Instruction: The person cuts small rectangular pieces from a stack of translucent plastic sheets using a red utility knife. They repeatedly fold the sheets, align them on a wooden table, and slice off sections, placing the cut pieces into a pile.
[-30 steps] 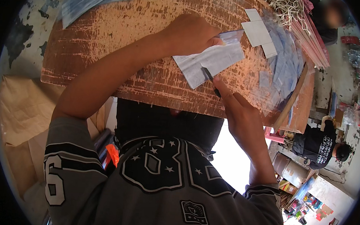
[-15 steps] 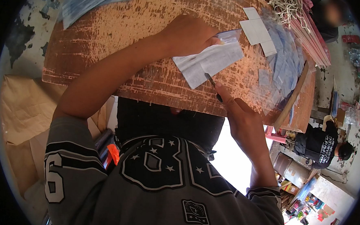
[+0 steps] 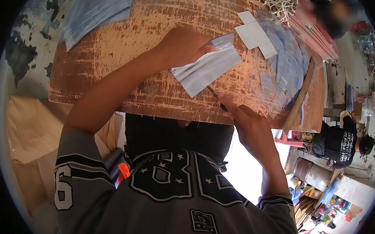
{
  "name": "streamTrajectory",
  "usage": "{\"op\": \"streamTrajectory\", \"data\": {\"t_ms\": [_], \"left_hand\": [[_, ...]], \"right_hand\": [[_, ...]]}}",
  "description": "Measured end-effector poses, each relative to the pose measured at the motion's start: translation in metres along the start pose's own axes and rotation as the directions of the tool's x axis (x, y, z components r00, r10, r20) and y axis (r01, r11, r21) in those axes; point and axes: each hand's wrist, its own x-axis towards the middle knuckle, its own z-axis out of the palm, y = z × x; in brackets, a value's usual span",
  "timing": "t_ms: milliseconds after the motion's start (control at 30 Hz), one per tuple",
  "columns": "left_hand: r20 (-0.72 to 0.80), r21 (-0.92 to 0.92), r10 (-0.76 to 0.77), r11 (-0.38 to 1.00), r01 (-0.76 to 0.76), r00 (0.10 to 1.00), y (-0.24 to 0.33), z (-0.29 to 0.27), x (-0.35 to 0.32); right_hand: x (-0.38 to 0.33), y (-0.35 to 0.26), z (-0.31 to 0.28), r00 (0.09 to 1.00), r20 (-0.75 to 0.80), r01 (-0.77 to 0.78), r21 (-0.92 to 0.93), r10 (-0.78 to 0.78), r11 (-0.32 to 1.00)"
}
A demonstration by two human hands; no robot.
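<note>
A white card with clear bluish plastic film over it lies at a slant near the front of the worn wooden table. My left hand has its fingers curled at the upper left of this film, the thumb pressing on it. A slim knife with a dark handle is gripped in my right hand. Its tip sits by the lower right edge of the card, low over the table or touching it; I cannot tell which. My right forefinger stretches along the handle.
A white card cut-out lies beyond the film. Loose plastic pieces and a wooden stick cover the table's right side. Film sheets are stacked far left. Pink bundles with white cords lie far right. Other people are off to the right.
The knife's tip has come off the card's surface, toward me, to its lower right edge. My left hand keeps its place on the film. The whole view has shifted slightly.
</note>
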Motion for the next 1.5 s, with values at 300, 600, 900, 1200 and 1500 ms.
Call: {"op": "streamTrajectory", "data": {"t_ms": [300, 600, 900, 1200, 1500], "left_hand": [[0.048, -0.060, -0.016, 0.998, 0.019, 0.999, 0.000, -0.004, 0.002], [-0.106, -0.333, -0.012, 0.943, -0.024, 0.994, -0.008, -0.009, 0.002], [-0.054, -0.566, -0.216, 0.811, 0.148, 0.975, 0.029, -0.048, -0.001], [-0.254, -0.812, -0.445, 0.581, 0.061, 0.859, 0.083, -0.043, -0.022], [-0.376, -0.919, -0.666, 0.359, -0.166, 0.644, 0.120, -0.031, -0.062]], "right_hand": [[0.001, 0.043, -0.018, 0.774, -0.560, -0.242, 0.171, 0.296, 0.955], [0.051, 0.097, 0.029, 0.584, -0.761, -0.403, 0.029, 0.281, 0.915], [0.042, 0.088, 0.030, 0.442, -0.877, -0.399, -0.004, 0.188, 0.917], [0.030, -0.034, 0.035, 0.841, -0.450, 0.430, 0.893, 0.301, 0.134], [0.029, -0.066, 0.027, 0.895, -0.298, 0.237, 0.948, 0.332, 0.213]]}}
